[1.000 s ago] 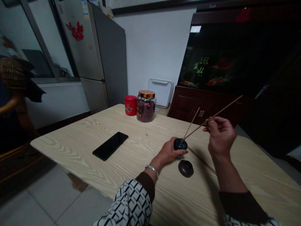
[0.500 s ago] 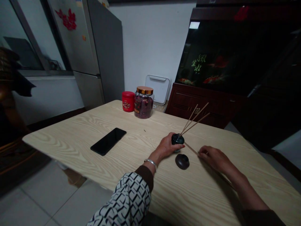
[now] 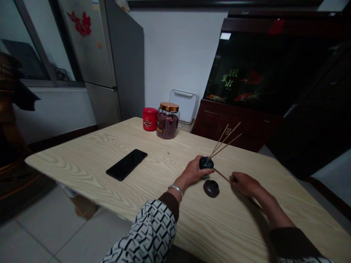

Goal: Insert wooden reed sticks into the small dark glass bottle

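Note:
My left hand (image 3: 195, 170) is wrapped round a small dark round holder (image 3: 206, 163) on the wooden table (image 3: 153, 193). Three thin sticks (image 3: 225, 140) stand slanted out of the holder, pointing up and right. A dark brown lid (image 3: 211, 188) lies on the table just in front of the holder. My right hand (image 3: 244, 183) rests on the table to the right of the lid, fingers pinched on a further thin stick (image 3: 221, 175) that lies flat on the wood.
A black phone (image 3: 126, 164) lies on the table's left half. A red tin (image 3: 150, 118) and a glass jar with a copper lid (image 3: 168, 120) stand at the far edge. Behind are a refrigerator (image 3: 109, 62) and a fish tank (image 3: 260, 69) on a dark cabinet.
My right hand put a stick into the holder, then came down to the table and closed on another stick lying there. The left hand stayed on the holder.

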A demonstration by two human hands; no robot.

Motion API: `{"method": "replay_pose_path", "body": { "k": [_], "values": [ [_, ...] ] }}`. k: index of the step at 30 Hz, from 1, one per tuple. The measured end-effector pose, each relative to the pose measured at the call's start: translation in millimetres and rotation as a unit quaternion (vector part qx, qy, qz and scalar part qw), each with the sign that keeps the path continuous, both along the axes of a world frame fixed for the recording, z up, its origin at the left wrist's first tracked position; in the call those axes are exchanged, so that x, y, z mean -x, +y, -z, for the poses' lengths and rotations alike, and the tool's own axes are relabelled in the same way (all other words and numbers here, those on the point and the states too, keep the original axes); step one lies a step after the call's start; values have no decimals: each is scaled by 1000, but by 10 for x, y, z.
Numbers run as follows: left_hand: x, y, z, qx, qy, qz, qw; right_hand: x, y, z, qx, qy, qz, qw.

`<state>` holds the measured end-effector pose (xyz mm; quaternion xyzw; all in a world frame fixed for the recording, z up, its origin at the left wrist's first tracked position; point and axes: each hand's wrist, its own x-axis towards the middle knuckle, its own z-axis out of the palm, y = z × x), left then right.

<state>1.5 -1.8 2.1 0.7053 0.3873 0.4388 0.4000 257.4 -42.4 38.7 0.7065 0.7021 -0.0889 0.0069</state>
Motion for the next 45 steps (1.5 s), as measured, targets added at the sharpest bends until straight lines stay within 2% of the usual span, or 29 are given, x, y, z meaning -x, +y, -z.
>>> {"method": "replay_pose_path", "body": {
  "k": [4, 7, 9, 11, 12, 14, 16, 17, 21, 23, 25, 28, 31, 36, 43, 45],
  "values": [
    [8, 1, -4, 0, 3, 6, 1000, -63, -50, -79, -27, 13, -4, 1000],
    [8, 2, -4, 3, 4, 4, 1000, -134, -88, -289, -96, 49, -13, 994],
    [5, 6, -2, 7, 6, 4, 1000, -127, -94, -478, -165, 134, -27, 977],
    [2, 9, 1, 8, 4, 3, 1000, -30, -89, -649, -237, 280, -19, 930],
    [1, 10, 2, 8, 3, 3, 1000, 51, -82, -712, -271, 364, -5, 891],
    [2, 7, 2, 8, 1, 5, 1000, 248, -58, -772, -327, 508, 26, 796],
    [5, -1, -2, 7, -2, 6, 1000, 440, -19, -756, -364, 596, 46, 714],
    [7, -5, -5, 7, -3, 7, 1000, 516, 6, -729, -376, 623, 52, 683],
    [11, -13, -15, 8, -5, 7, 1000, 648, 110, -617, -414, 682, 72, 598],
    [7, -7, -12, 9, -2, 7, 1000, 643, 150, -597, -432, 693, 78, 572],
    [0, 2, -4, 8, -1, 7, 1000, 631, 180, -603, -444, 696, 77, 559],
    [-11, 14, 5, 6, -6, 6, 1000, 639, 216, -628, -454, 687, 61, 564],
    [-18, 17, 6, 8, -6, 9, 1000, 681, 247, -634, -455, 666, 44, 589],
    [-29, 25, 12, 3, 1, 3, 1000, 780, 280, -560, -429, 607, 7, 669],
    [-27, 32, 31, 2, 6, 6, 1000, 909, 360, -279, -292, 529, -36, 796],
    [-24, 29, 26, 2, 3, 11, 1000, 878, 363, -241, -267, 503, -39, 821]
  ]
}}
